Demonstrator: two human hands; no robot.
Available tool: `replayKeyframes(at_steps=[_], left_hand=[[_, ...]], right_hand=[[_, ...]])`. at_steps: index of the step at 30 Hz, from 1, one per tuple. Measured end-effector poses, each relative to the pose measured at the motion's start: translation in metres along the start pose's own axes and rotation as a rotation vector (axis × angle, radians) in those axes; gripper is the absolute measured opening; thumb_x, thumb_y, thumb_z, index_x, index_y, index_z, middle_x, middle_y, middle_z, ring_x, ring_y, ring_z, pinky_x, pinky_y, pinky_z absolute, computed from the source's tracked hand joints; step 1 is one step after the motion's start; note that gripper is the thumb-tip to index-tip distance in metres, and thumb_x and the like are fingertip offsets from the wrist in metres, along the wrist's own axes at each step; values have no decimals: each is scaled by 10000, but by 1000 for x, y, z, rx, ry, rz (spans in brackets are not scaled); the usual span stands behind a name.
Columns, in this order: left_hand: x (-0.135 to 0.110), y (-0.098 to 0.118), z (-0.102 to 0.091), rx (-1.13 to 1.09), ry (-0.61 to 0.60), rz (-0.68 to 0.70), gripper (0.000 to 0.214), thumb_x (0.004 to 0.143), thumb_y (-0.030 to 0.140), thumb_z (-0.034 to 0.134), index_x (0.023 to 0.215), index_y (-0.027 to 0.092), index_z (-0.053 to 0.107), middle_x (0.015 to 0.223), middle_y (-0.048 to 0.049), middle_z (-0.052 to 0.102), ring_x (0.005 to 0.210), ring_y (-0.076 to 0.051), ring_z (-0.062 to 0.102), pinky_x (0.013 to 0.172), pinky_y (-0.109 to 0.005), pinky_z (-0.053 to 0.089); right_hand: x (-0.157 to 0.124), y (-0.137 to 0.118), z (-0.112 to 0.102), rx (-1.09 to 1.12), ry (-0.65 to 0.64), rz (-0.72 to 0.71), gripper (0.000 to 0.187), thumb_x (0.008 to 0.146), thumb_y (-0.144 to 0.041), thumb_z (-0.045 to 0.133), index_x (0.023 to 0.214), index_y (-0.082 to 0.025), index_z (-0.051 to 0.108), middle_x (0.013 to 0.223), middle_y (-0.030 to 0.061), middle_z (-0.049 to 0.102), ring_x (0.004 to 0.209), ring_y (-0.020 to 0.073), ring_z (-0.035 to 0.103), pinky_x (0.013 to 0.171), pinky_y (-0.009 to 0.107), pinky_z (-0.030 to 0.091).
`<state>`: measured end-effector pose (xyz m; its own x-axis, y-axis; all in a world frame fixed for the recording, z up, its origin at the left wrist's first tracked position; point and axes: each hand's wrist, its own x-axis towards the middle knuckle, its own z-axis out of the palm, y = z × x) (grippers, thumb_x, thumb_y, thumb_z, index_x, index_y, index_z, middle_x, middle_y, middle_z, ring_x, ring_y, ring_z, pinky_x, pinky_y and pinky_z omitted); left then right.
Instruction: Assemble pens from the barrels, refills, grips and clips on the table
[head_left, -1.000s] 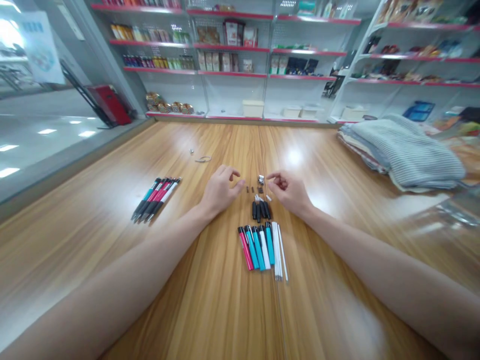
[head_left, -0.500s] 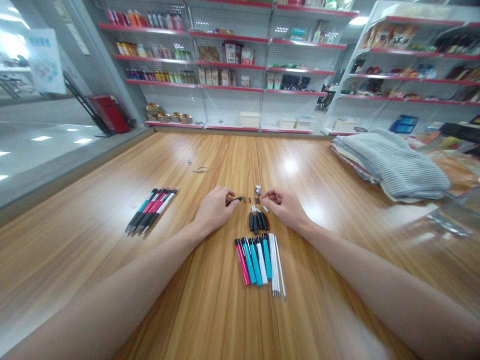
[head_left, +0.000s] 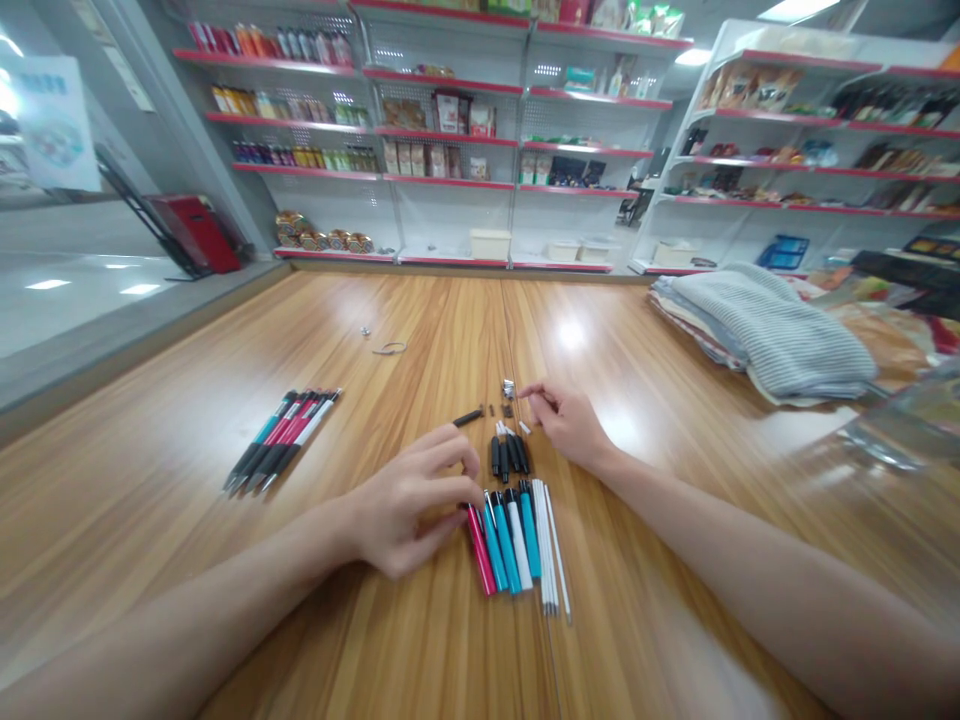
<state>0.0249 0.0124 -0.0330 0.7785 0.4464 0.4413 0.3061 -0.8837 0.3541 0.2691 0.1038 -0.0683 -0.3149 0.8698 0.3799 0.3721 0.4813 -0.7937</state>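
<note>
My left hand (head_left: 411, 507) hovers with fingers apart beside a row of pen barrels (head_left: 504, 538), its fingertips touching the red one at the row's left end. White refills (head_left: 551, 548) lie to the right of the barrels. Above them are black pen tips (head_left: 508, 452), a loose black clip (head_left: 468, 417) and tiny springs and bits (head_left: 508, 388). My right hand (head_left: 568, 418) rests past the black tips, thumb and forefinger pinched near a small white piece (head_left: 524, 428); I cannot make out whether it holds anything.
A bunch of assembled pens (head_left: 279, 442) lies on the wooden table (head_left: 187, 520) to the left. A small metal ring and a wire (head_left: 390, 348) sit farther back. Folded cloths (head_left: 765, 332) are stacked at the right. Store shelves (head_left: 450, 140) line the back.
My left hand has put down the black clip and drawn back toward me to the red barrel. The right hand has stayed by the small parts. The view has shifted slightly.
</note>
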Motion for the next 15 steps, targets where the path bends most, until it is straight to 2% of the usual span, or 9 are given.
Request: replayKeyframes(at_steps=[2,4,8,11,15], left_hand=[[2,2,2,0,-43,40,182,739,102,557,893,185,608,920,-93,538,820,-212,482,743,-381,425],[4,1,4,-3,-54,38,159,734,109,550,862,189,600,894,-94,539,797,-214,479,719,-380,418],[6,-2,5,-38,-52,18,182,715,128,547,877,196,595,885,-100,543,792,-224,491,716,-390,420],[6,0,4,-49,-72,60,190,700,119,551,867,201,592,882,-97,551,772,-218,494,696,-381,416],[8,3,2,-1,-134,101,201,713,105,548,890,196,576,901,-97,551,783,-218,497,696,-376,416]], right_hand=[[2,4,1,29,22,7,292,940,-300,360,1025,-173,609,643,-13,547,549,105,498,541,223,399],[4,8,1,42,48,15,284,924,-266,354,1047,-178,594,702,-5,548,556,99,480,532,216,392],[5,15,1,45,100,-2,344,800,-124,373,1065,-186,585,825,12,540,616,100,476,571,217,409],[3,17,0,59,119,-5,426,707,-61,339,1023,-174,602,859,26,546,683,112,503,630,231,430],[1,13,-2,47,92,-7,424,676,-53,342,964,-169,630,870,30,572,761,129,531,693,249,434]])
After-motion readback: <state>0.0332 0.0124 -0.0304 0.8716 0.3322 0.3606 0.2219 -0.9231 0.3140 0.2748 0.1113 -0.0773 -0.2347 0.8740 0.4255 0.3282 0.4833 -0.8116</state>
